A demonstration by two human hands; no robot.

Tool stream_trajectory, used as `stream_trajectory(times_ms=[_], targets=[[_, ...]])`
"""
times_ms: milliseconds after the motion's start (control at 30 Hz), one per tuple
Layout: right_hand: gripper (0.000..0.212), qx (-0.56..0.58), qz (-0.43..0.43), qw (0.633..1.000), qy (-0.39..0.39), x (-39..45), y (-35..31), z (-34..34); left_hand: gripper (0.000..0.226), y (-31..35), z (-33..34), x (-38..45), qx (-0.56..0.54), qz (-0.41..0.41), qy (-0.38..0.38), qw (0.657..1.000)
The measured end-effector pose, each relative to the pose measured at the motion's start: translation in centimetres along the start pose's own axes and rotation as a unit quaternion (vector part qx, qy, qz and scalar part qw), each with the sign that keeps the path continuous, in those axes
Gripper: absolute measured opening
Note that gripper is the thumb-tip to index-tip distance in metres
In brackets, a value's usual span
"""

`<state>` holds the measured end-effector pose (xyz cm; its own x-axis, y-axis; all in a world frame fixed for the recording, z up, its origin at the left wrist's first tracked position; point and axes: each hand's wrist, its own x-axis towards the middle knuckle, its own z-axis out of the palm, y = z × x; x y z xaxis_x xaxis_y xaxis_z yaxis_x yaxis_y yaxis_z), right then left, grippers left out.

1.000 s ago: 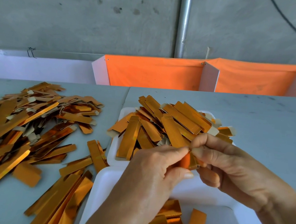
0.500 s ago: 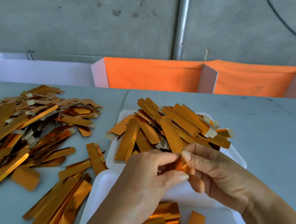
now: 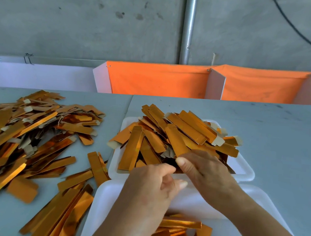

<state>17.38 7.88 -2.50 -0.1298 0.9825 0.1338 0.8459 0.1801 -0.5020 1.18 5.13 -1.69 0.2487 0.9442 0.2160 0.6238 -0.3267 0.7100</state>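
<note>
The pale grey worktop (image 3: pixel 273 133) is carrying everything in front of me. Across its left side a wide loose spread of flat, shiny gold-orange card strips (image 3: pixel 26 130) is lying, reaching down to the near left corner. At the near edge, in the middle, a plain white foam tray (image 3: pixel 109 195) is sitting with a few creased gold pieces (image 3: pixel 179 232) in it. Just behind it and touching it, a second white foam tray (image 3: pixel 244 174) is holding a heap of folded gold-orange card strips (image 3: pixel 176 144), piled above its rim.

My right hand (image 3: pixel 206 172) is reaching over the near edge of that far tray, with its fingers (image 3: pixel 181 161) bending down and touching the strips at the front of the heap. Their tips are hiding under the hand, so I cannot tell whether they are pinching a strip.

My left hand (image 3: pixel 149 189) is hovering just beside it, over the seam between the two trays. Its fingers are curling in toward the palm, its thumb (image 3: pixel 181 184) is pointing at my right hand, and nothing is showing in its grasp.
</note>
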Motion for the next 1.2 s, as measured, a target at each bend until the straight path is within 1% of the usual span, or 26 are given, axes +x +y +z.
stream_trajectory(times_ms=[67, 167, 233, 333, 367, 400, 433, 467, 533, 567, 600, 633, 667, 700, 733, 800, 833, 867, 900, 933, 1000, 1033, 1067, 1100, 1133, 1200], targets=[[0.076, -0.072, 0.021, 0.996, -0.040, 0.2, -0.2, 0.5, 0.041, -0.1, 0.0, 0.1, 0.027, 0.013, 0.022, 0.999], [0.080, -0.116, 0.042, 0.989, -0.079, 0.3, -0.3, 0.6, 0.038, -0.3, 0.3, 0.1, 0.064, 0.015, 0.042, 0.997], [0.070, -0.126, 0.042, 0.989, -0.072, 0.4, -0.2, 0.6, 0.038, -0.3, 0.4, 0.2, 0.067, 0.010, 0.054, 0.996], [0.046, -0.083, 0.016, 0.996, -0.030, 0.5, -0.3, 0.3, 0.039, -0.3, 0.3, 0.3, 0.068, 0.007, 0.072, 0.995], [0.041, -0.026, 0.014, 1.000, -0.007, 0.4, -0.4, 0.0, 0.039, -0.2, 0.2, 0.3, 0.066, 0.003, 0.082, 0.994], [0.039, 0.069, 0.023, 0.997, 0.019, 0.3, -0.5, -0.4, 0.039, 0.0, 0.1, 0.3, 0.058, -0.004, 0.095, 0.994], [0.039, 0.191, 0.030, 0.980, 0.037, 0.1, -0.6, -0.8, 0.040, 0.1, 0.0, 0.3, 0.041, -0.013, 0.108, 0.993], [0.039, 0.316, 0.021, 0.948, 0.031, -0.1, -0.6, -1.3, 0.042, 0.2, -0.2, 0.3, 0.015, -0.024, 0.119, 0.992], [0.039, 0.517, -0.027, 0.854, -0.039, -0.4, -0.4, -2.3, 0.040, 0.4, -0.6, 0.3, -0.094, -0.054, 0.148, 0.983], [0.041, 0.586, -0.047, 0.805, -0.080, -0.6, -0.3, -2.7, 0.034, 0.5, -0.8, 0.4, -0.178, -0.071, 0.161, 0.968], [0.043, 0.626, -0.058, 0.768, -0.118, -0.8, -0.3, -2.9, 0.029, 0.7, -1.1, 0.5, -0.260, -0.086, 0.167, 0.947], [0.045, 0.642, -0.062, 0.749, -0.152, -1.0, -0.3, -3.0, 0.029, 0.8, -1.2, 0.5, -0.324, -0.092, 0.166, 0.927], [0.045, 0.641, -0.062, 0.743, -0.182, -1.2, -0.3, -3.1, 0.033, 0.9, -1.2, 0.5, -0.368, -0.096, 0.158, 0.911], [0.045, 0.634, -0.061, 0.742, -0.209, -1.5, -0.3, -3.0, 0.033, 1.0, -1.2, 0.4, -0.396, -0.100, 0.144, 0.901], [0.044, 0.626, -0.061, 0.741, -0.235, -1.7, -0.4, -3.0, 0.027, 1.0, -1.2, 0.4, -0.408, -0.101, 0.129, 0.898], [0.037, 0.609, -0.066, 0.742, -0.272, -1.9, -0.7, -3.0, 0.015, 1.1, -1.1, 0.3, -0.396, -0.102, 0.116, 0.905], [0.031, 0.598, -0.065, 0.749, -0.277, -2.1, -0.9, -3.0, 0.015, 1.0, -1.0, 0.2, -0.382, -0.108, 0.120, 0.910], [0.023, 0.582, -0.058, 0.765, -0.268, -2.1, -1.2, -3.0, 0.015, 0.9, -0.9, 0.2, -0.358, -0.111, 0.124, 0.919], [0.017, 0.561, -0.043, 0.790, -0.243, -2.2, -1.5, -3.1, 0.014, 0.8, -0.8, 0.2, -0.322, -0.111, 0.126, 0.932], [0.016, 0.535, -0.030, 0.821, -0.199, -2.2, -1.8, -3.1, 0.014, 0.7, -0.8, 0.2, -0.277, -0.105, 0.129, 0.946], [0.019, 0.459, -0.021, 0.886, -0.065, -2.2, -2.3, -3.1, 0.014, 0.8, -0.7, 0.2, -0.181, -0.088, 0.136, 0.970], [0.017, 0.416, -0.022, 0.909, 0.013, -2.2, -2.5, -3.0, 0.015, 0.9, -0.7, 0.2, -0.129, -0.080, 0.133, 0.979], [0.014, 0.375, -0.023, 0.923, 0.084, -2.2, -2.6, -3.0, 0.019, 0.9, -0.5, 0.2, -0.077, -0.069, 0.132, 0.986], [0.013, 0.334, -0.026, 0.932, 0.137, -2.2, -2.8, -3.0, 0.023, 0.9, -0.4, 0.2, -0.034, -0.057, 0.135, 0.989], [0.017, 0.294, -0.031, 0.940, 0.171, -2.2, -2.9, -3.0, 0.027, 0.9, -0.3, 0.2, -0.006, -0.049, 0.138, 0.989], [0.022, 0.240, -0.027, 0.952, 0.186, -2.1, -3.0, -3.1, 0.030, 1.0, -0.2, 0.3, 0.022, -0.035, 0.133, 0.990]])
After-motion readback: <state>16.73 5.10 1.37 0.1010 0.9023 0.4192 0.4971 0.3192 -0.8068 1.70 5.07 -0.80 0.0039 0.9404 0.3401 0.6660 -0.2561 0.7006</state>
